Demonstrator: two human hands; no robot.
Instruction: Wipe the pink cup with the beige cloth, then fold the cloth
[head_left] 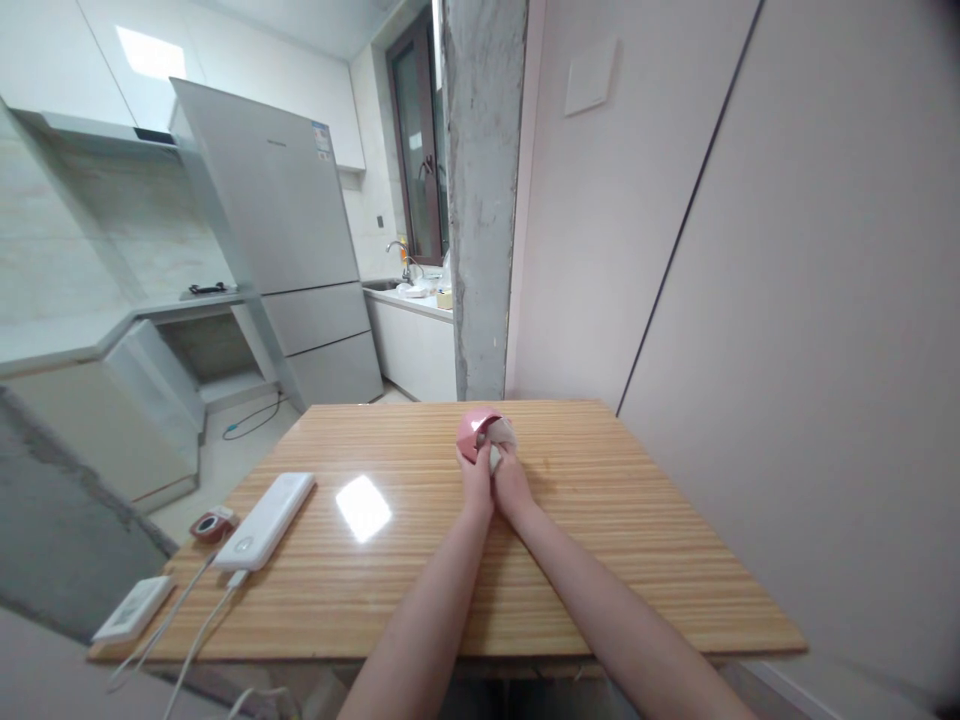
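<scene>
Near the far edge of the wooden table (600,520), both arms reach forward and the hands meet at a pink, rounded bowl-like thing (472,432). It is tilted, and part of its pale inside shows. My left hand (477,478) has its fingers closed on the near left side of it. Close against that, my right hand (511,480) is closed at the right side, around a small whitish, cloth-like piece (495,458) at the opening. The hands hide much of this piece and the lower part of the pink thing.
On the table's left lie a white power bank (270,520) with a cable, a small reddish device with a round dark lens (213,524), and a flat white device (133,610). Beyond stand a rough grey pillar (484,200) and a fridge (277,200). A pale wall (810,300) borders the right.
</scene>
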